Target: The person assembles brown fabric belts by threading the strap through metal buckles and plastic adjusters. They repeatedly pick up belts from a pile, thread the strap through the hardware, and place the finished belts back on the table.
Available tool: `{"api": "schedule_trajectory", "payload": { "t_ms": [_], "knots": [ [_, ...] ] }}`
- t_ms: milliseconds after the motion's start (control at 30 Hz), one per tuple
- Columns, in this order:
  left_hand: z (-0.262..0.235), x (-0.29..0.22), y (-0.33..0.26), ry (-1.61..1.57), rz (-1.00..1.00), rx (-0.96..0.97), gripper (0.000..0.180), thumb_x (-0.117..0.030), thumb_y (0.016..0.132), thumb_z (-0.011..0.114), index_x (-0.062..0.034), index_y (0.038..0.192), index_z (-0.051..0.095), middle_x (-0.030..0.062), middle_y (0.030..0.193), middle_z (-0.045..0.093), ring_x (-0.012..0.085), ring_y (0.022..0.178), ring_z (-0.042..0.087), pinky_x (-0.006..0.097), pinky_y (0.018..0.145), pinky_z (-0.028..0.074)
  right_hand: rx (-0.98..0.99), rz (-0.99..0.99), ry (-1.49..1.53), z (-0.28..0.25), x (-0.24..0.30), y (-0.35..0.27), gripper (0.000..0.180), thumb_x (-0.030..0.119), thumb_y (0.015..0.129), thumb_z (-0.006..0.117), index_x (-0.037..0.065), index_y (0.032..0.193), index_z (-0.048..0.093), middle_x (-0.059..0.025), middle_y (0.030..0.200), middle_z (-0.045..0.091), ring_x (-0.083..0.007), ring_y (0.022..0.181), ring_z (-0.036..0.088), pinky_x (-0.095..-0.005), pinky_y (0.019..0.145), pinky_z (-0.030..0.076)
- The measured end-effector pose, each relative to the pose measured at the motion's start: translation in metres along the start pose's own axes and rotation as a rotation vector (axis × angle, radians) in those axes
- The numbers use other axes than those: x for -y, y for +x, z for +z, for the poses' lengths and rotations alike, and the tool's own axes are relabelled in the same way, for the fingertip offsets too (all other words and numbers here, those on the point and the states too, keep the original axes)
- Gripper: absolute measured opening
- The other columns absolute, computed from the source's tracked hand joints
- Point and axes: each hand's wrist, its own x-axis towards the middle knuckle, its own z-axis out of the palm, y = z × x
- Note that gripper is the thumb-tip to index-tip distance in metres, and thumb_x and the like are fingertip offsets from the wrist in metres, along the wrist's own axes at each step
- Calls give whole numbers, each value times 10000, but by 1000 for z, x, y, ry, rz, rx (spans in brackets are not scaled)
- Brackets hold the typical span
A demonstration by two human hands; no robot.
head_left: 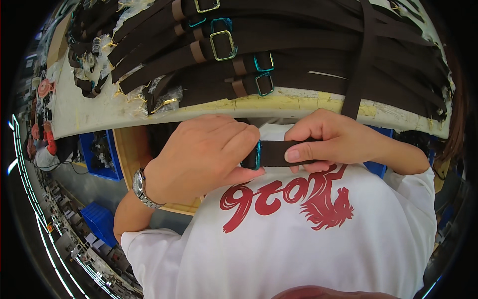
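I hold a dark brown strap [279,152] between both hands, close against the front of my white shirt [298,239] and just below the edge of the workbench [279,105]. My left hand [201,157] is curled shut around one end of it, where a metal buckle [257,155] with a bluish sheen peeks out past my fingertips; my thumb runs underneath, pressing up toward the buckle. My right hand [331,139] is pinched shut on the strap just beside that, thumb flat on the front face and the other fingers folded over the top. Only a short stretch of strap shows between the two grips, lying level from hand to hand. Behind my right hand, a strap of the same colour runs up over the bench edge; I cannot tell whether it is the same one. On the bench lies a pile of brown straps with rectangular buckles [222,46], fanned side by side. I wear a metal wristwatch [141,188] on my left wrist.
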Motion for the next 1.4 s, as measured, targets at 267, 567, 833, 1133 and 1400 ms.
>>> {"api": "schedule_trajectory", "payload": {
  "t_ms": [267,567,833,1133,1400],
  "knots": [
    [27,25,-9,-643,-166,150,450,-286,789,947,-29,1076,716,108,963,730,310,814,691,372,739,543,80,-235,-434,-26,-3,-21,317,229,1083,685,20,844,691,-5,619,576,-105,556,507,-299,549,414],
    [31,0,4,-349,-157,-108,314,-222,814,910,-19,983,740,101,862,721,313,768,682,369,704,516,-160,-464,-819,-1,-1,1,371,366,1007,748,1,1066,718,-179,789,661,-390,808,669,-477,719,502],
    [65,11,-2,-1184,-140,-64,166,-175,940,836,-32,930,751,27,825,743,131,742,665,285,716,502,31,-451,-133,12,-17,14,245,256,1025,758,16,980,775,-59,726,712,-112,560,590,-301,526,441],
    [-50,33,-54,-426,-528,-388,122,-27,931,758,46,836,732,37,744,690,95,675,582,269,629,432,-36,-236,-178,-50,27,-48,326,224,1080,695,-31,877,672,-40,686,688,-91,590,651,-245,545,489],
    [-101,156,-80,749,-354,-677,353,-198,1008,776,-4,770,602,124,676,565,260,616,536,408,605,402,-1215,-283,-1206,-164,15,-121,380,282,1043,739,-24,834,652,-81,617,516,-188,513,475,-341,525,397]
  ]
}}
